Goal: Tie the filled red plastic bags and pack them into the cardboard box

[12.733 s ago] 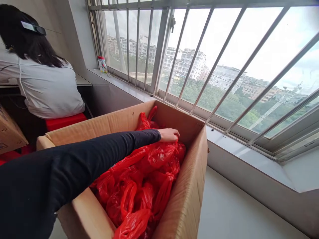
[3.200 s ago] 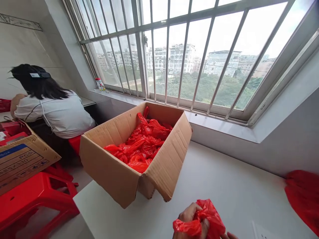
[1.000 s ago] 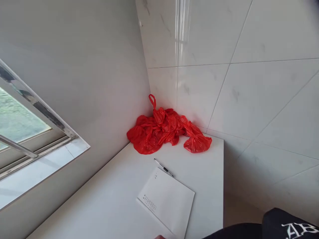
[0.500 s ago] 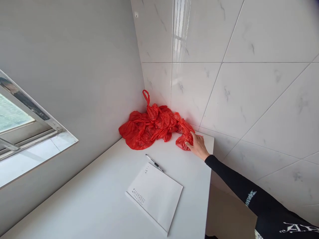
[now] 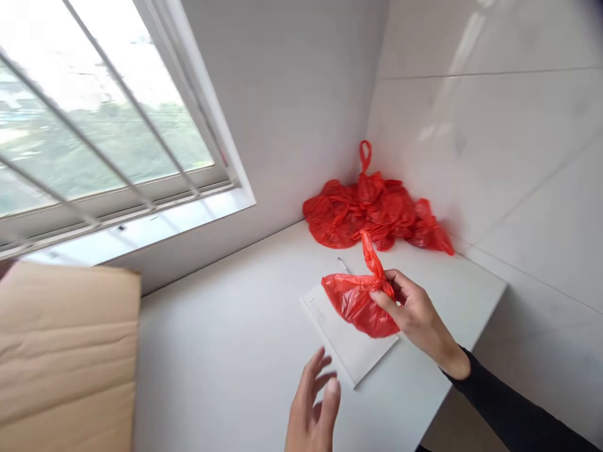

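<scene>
A knotted red plastic bag (image 5: 355, 304) hangs over the notebook, its tied neck pinched between the thumb and fingers of my right hand (image 5: 419, 320). What the bag contains cannot be made out. Below and to the left of it, my left hand (image 5: 313, 402) is raised with fingers apart and nothing in them. Under the bag lies the white notebook (image 5: 365, 358), partly covered, with some handwriting on its page. Only the tip of a pen (image 5: 342, 263) shows behind the bag.
A heap of red plastic bags (image 5: 377, 210) fills the table's back corner against both walls. At the left stands a cardboard box (image 5: 70, 358) below the barred window (image 5: 108, 107). The white table (image 5: 211, 339) ends at an edge on the right.
My right hand has lifted one red bag off the table by the heap and brought it over the notebook. My left hand has come into view. The view has swung left, showing window and cardboard.
</scene>
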### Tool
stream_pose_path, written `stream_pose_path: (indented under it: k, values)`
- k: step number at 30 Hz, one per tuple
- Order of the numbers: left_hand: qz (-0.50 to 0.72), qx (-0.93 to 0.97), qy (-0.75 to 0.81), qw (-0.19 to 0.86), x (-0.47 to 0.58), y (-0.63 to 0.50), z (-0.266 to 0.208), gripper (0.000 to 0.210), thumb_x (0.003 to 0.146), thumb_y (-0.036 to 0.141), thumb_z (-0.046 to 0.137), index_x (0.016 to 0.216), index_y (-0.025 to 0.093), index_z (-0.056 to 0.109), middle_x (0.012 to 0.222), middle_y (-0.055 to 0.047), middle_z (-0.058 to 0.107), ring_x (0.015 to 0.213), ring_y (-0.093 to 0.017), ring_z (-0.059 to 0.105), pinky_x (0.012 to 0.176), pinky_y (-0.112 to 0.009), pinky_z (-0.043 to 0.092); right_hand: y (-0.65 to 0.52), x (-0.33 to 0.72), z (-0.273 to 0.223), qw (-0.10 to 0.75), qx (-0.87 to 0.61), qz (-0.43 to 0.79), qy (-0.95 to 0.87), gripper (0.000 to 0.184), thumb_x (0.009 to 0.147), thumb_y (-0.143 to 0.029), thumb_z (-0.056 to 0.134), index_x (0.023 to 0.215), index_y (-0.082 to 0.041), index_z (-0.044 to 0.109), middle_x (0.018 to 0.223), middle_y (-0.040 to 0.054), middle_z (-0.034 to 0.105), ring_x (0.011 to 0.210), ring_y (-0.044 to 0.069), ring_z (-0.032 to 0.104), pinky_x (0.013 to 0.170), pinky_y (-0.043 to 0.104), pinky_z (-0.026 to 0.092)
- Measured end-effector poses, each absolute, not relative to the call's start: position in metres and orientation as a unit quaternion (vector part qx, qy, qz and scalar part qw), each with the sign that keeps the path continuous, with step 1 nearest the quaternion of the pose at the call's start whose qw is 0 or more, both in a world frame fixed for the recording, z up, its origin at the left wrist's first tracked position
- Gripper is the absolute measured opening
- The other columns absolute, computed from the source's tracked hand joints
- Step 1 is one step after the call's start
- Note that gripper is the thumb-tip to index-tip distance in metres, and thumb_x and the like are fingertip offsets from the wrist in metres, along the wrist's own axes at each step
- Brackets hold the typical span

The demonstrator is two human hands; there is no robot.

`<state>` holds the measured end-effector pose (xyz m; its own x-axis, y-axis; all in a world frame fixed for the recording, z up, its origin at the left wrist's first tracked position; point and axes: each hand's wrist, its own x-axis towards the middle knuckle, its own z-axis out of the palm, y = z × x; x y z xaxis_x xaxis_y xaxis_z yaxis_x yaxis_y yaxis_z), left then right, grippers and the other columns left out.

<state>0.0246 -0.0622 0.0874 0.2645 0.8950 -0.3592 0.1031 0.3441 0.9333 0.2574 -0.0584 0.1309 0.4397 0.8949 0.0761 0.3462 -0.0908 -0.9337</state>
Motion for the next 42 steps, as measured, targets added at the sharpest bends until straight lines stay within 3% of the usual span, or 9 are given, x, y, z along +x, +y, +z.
stream_pose_path:
  k: [4, 7, 11, 15, 20, 31, 35, 38, 42]
  values:
    - [0.396, 0.301, 0.395, 0.772, 0.029, -0.051, 0.094, 0.057, 0.096, 0.054, 0.054, 0.145, 0.025, 0.052, 0.147, -0.013, 0.054, 0.135, -0.035, 0.051, 0.103, -0.047, 0.05, -0.069, 0.204, 0.12, 0.438, -0.52, 0.525, -0.512, 0.038, 0.092, -0.051, 0.065, 0.121, -0.027, 0.057, 0.095, 0.0014, 0.065, 0.083, 0.019, 0.063, 0.077, 0.029, 0.052]
    - [0.444, 0.24, 0.392, 0.77, 0.013, -0.05, 0.088, 0.044, 0.097, 0.046, 0.059, 0.131, 0.019, 0.065, 0.133, -0.013, 0.065, 0.127, -0.033, 0.057, 0.104, -0.044, 0.048, -0.067, 0.191, 0.106, 0.449, -0.523, 0.525, -0.499, 0.033, 0.098, -0.052, 0.055, 0.119, -0.027, 0.059, 0.09, 0.0016, 0.063, 0.084, 0.019, 0.061, 0.081, 0.031, 0.051]
    - [0.448, 0.222, 0.397, 0.769, -0.009, -0.057, 0.074, 0.031, 0.089, 0.038, 0.071, 0.112, 0.016, 0.073, 0.116, -0.012, 0.072, 0.114, -0.032, 0.065, 0.098, -0.041, 0.051, -0.054, 0.187, 0.089, 0.444, -0.563, 0.508, -0.477, 0.034, 0.099, -0.054, 0.053, 0.117, -0.027, 0.06, 0.111, 0.0046, 0.063, 0.094, 0.019, 0.058, 0.087, 0.031, 0.049]
    - [0.435, 0.223, 0.401, 0.775, -0.019, -0.062, 0.069, 0.033, 0.087, 0.038, 0.074, 0.113, 0.017, 0.073, 0.114, -0.011, 0.074, 0.107, -0.03, 0.069, 0.095, -0.04, 0.053, -0.051, 0.177, 0.078, 0.354, -0.467, 0.651, -0.482, 0.037, 0.094, -0.056, 0.06, 0.105, -0.021, 0.063, 0.097, 0.0044, 0.065, 0.078, 0.018, 0.058, 0.069, 0.029, 0.048]
    - [0.452, 0.155, 0.425, 0.769, -0.024, -0.065, 0.074, 0.043, 0.092, 0.049, 0.066, 0.123, 0.018, 0.069, 0.119, -0.011, 0.072, 0.109, -0.029, 0.068, 0.097, -0.039, 0.053, -0.058, 0.166, 0.077, 0.374, -0.476, 0.664, -0.438, 0.035, 0.095, -0.054, 0.06, 0.1, -0.02, 0.063, 0.092, 0.002, 0.065, 0.077, 0.016, 0.058, 0.068, 0.027, 0.047]
    - [0.411, 0.227, 0.513, 0.718, -0.032, -0.055, 0.069, 0.051, 0.09, 0.058, 0.064, 0.117, 0.015, 0.07, 0.106, -0.011, 0.075, 0.094, -0.025, 0.07, 0.084, -0.033, 0.054, -0.055, 0.166, 0.074, 0.436, -0.515, 0.572, -0.467, 0.036, 0.103, -0.049, 0.047, 0.134, -0.032, 0.056, 0.129, 0.0037, 0.061, 0.119, 0.021, 0.054, 0.11, 0.039, 0.039]
    - [0.357, 0.281, 0.534, 0.713, -0.037, -0.05, 0.068, 0.046, 0.09, 0.059, 0.063, 0.1, 0.015, 0.071, 0.093, -0.008, 0.076, 0.082, -0.022, 0.069, 0.073, -0.03, 0.052, -0.049, 0.177, 0.083, 0.38, -0.463, 0.644, -0.476, 0.039, 0.104, -0.05, 0.045, 0.135, -0.031, 0.058, 0.108, 0.0036, 0.065, 0.097, 0.019, 0.059, 0.099, 0.039, 0.046]
    - [0.354, 0.322, 0.559, 0.677, -0.042, -0.049, 0.066, 0.047, 0.091, 0.058, 0.061, 0.116, 0.018, 0.066, 0.102, -0.009, 0.074, 0.087, -0.024, 0.069, 0.074, -0.032, 0.052, -0.045, 0.182, 0.09, 0.273, -0.399, 0.681, -0.551, 0.033, 0.097, -0.047, 0.061, 0.124, -0.029, 0.065, 0.108, 0.003, 0.066, 0.096, 0.019, 0.06, 0.094, 0.037, 0.048]
    - [0.414, 0.451, 0.653, 0.446, -0.05, -0.064, 0.065, 0.045, 0.093, 0.043, 0.06, 0.135, 0.027, 0.054, 0.132, -0.01, 0.062, 0.117, -0.027, 0.06, 0.093, -0.04, 0.05, -0.044, 0.178, 0.091, 0.239, -0.413, 0.672, -0.567, 0.024, 0.091, -0.046, 0.069, 0.1, -0.024, 0.068, 0.095, 0.0012, 0.066, 0.085, 0.018, 0.058, 0.076, 0.031, 0.047]
